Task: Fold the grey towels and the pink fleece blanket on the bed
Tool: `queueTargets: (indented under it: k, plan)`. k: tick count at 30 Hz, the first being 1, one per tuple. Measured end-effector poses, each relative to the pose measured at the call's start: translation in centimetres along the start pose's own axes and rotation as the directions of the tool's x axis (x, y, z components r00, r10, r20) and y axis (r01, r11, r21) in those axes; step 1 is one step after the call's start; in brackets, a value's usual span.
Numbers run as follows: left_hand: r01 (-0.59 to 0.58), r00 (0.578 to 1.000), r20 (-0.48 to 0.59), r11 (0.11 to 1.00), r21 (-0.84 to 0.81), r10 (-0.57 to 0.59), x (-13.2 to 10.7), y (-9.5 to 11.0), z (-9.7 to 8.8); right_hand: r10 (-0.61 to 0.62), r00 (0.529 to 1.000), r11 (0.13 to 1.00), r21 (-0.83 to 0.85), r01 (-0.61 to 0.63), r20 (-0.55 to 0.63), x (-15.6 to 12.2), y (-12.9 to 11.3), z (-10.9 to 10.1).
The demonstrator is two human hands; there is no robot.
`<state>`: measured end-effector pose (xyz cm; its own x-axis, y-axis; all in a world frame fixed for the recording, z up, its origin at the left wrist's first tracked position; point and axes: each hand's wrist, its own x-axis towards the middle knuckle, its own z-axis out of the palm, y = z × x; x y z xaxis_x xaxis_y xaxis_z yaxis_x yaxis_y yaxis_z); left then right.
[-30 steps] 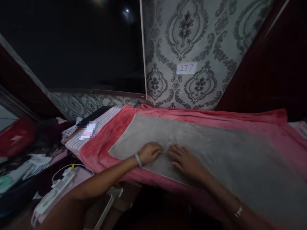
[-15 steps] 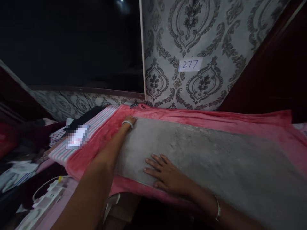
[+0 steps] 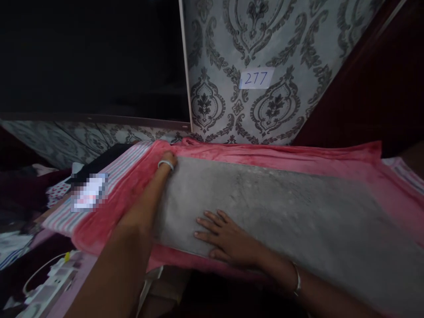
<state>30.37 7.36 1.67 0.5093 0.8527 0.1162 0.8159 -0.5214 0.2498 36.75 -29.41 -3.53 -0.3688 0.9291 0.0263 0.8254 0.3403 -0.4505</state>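
Note:
A grey fleece-like cloth (image 3: 245,207) lies spread flat over a larger pink plush blanket (image 3: 112,207). At the grey cloth's far left corner is my left hand (image 3: 169,158), a bracelet on its wrist. Its fingers look curled in at that corner, though they are small and partly hidden. My right hand (image 3: 228,240), palm down with fingers spread, rests flat on the grey cloth close to its near edge. A band of pink blanket shows along the cloth's far, left and near sides.
A striped cloth (image 3: 62,218) shows at the left, with a blurred-out bright object (image 3: 89,194) on it. A white power strip (image 3: 53,285) lies lower left. Behind stand a large dark screen (image 3: 92,57) and a patterned wall (image 3: 212,53) bearing a paper marked 277 (image 3: 256,78).
The view has shifted slightly, so everything sits a little further left and higher. Both hands keep their places on the grey cloth.

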Motion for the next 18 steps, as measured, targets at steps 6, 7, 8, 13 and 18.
queueTargets:
  k: [6,7,8,13,18]
  plan:
    - [-0.552,0.826,0.194,0.829,0.092,0.529,-7.2,1.5,2.4,-0.007,1.000,1.000,-0.023,0.006,-0.021,0.2,0.2,0.1]
    - [-0.555,0.821,0.233,0.824,0.110,0.522,-8.2,1.5,3.0,-0.006,1.000,0.999,-0.032,0.005,-0.025,0.2,0.2,0.1]
    - [-0.525,0.838,0.255,0.842,0.128,0.483,-8.9,1.4,3.4,-0.006,1.000,0.999,-0.040,0.005,-0.024,0.2,0.3,0.2]
    - [-0.461,0.878,0.233,0.869,0.181,0.418,-9.6,1.8,3.3,-0.021,0.999,0.998,-0.065,0.019,-0.028,-0.6,-1.0,1.0]
    - [-0.438,0.895,0.208,0.867,0.237,0.395,-10.2,2.4,2.2,-0.060,0.997,0.997,0.038,0.062,-0.053,-3.4,-3.6,0.9]
